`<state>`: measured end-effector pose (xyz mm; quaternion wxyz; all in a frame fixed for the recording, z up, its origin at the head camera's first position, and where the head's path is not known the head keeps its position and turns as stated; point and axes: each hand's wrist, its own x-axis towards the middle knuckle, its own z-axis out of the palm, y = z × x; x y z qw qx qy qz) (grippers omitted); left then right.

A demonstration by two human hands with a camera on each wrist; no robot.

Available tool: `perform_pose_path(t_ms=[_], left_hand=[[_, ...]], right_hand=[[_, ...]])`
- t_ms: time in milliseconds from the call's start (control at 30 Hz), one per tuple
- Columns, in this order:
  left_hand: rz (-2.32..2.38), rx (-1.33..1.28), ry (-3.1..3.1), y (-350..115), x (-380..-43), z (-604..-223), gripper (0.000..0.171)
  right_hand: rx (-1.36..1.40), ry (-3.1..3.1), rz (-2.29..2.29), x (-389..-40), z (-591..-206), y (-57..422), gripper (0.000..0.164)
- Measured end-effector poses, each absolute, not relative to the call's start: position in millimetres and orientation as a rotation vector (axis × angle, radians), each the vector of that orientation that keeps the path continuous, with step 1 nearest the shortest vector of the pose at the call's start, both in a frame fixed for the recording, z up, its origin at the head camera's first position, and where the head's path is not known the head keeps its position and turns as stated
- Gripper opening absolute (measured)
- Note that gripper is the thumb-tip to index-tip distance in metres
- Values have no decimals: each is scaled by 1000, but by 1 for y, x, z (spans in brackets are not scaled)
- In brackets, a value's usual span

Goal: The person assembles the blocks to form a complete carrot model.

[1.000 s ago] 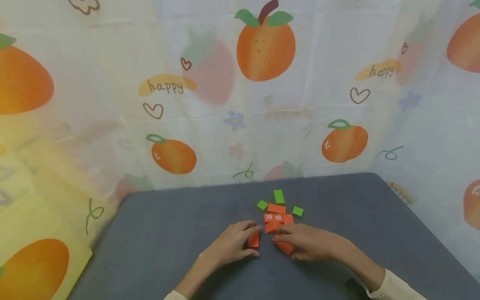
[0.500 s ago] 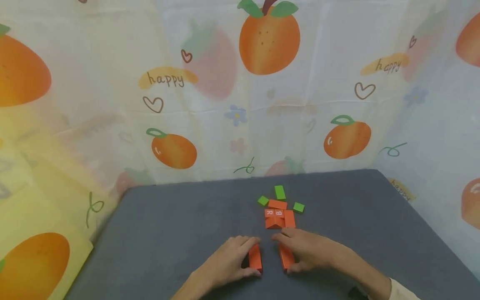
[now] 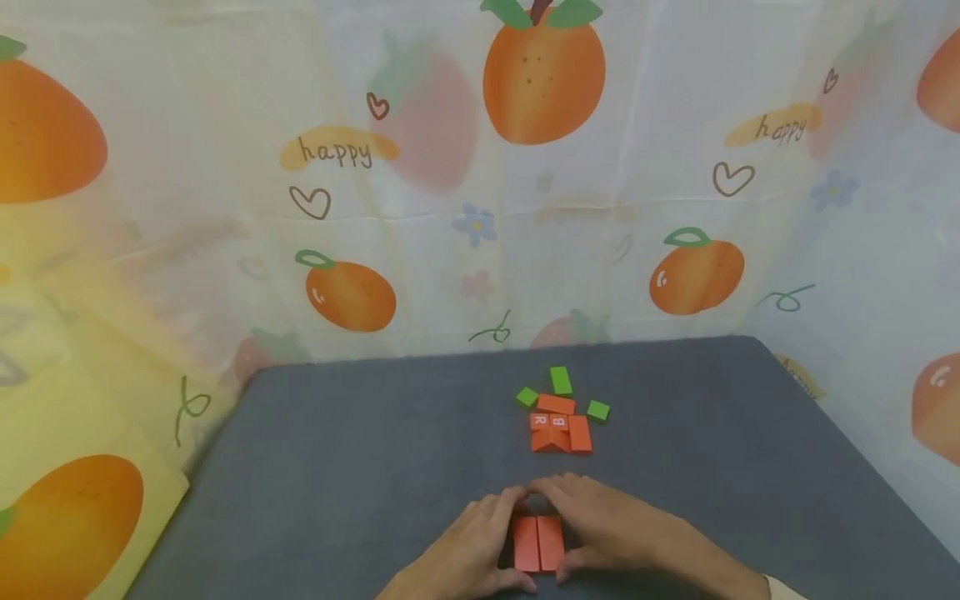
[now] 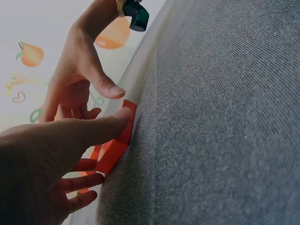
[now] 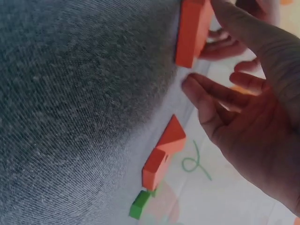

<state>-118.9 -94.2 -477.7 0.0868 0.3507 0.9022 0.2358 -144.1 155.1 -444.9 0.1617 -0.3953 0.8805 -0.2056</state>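
Well beyond paired blocks (image 3: pixel 527 544), green blocks (image 3: pixel 561 381), cloth (image 3: pixel 435 242)

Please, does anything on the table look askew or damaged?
Only slightly: in the head view, the leftmost green block sits turned at an angle to the nearby orange block. No damage or spill shows.

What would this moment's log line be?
left grip: beside left red block | right grip: beside right red block | layout: side by side
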Motion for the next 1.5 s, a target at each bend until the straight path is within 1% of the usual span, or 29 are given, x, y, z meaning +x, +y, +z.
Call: perform_pose_path(t_ms=[100,267,567,800,867,933,1033,1100,1167,1300,1500], left_hand=[[723,998,2670,-91,-119,-479,90],[776,892,2629,-87,-118,-479,88],[887,829,2593,-86,-118,-478,95],[938,813,2554,-85,-122,-479,86],[939,812,2542,-85,-122,-479,86],[929,824,2539,-86,-122,-478,88],[911,865,2551,-85,-122,-478,91],[914,879,2556,-84,-122,-478,92],[917,894,2563,-83,-122,-479,92],[923,925,2578,-81,-121,-482,93],[893,954,2631,-80,-121,-484,92]], right_hand=[[-1070,2475,-611,-144,-444,158,92],[-1058,2410,-658,-144,-445,158,90],[-1030,2383,-734,-149,-445,160,95],[-1074,2386,-730,-150,-443,157,89],[-1061,2387,-732,-153,-444,159,83],[-1060,2431,-716,-158,-443,163,74],[-1098,2626,-627,-171,-443,171,54],[-1097,2788,-526,-181,-443,179,48],[-1074,2896,-438,-190,-445,187,47],[-1045,2921,-377,-202,-450,200,54],[-1089,2931,-363,-216,-451,199,55]])
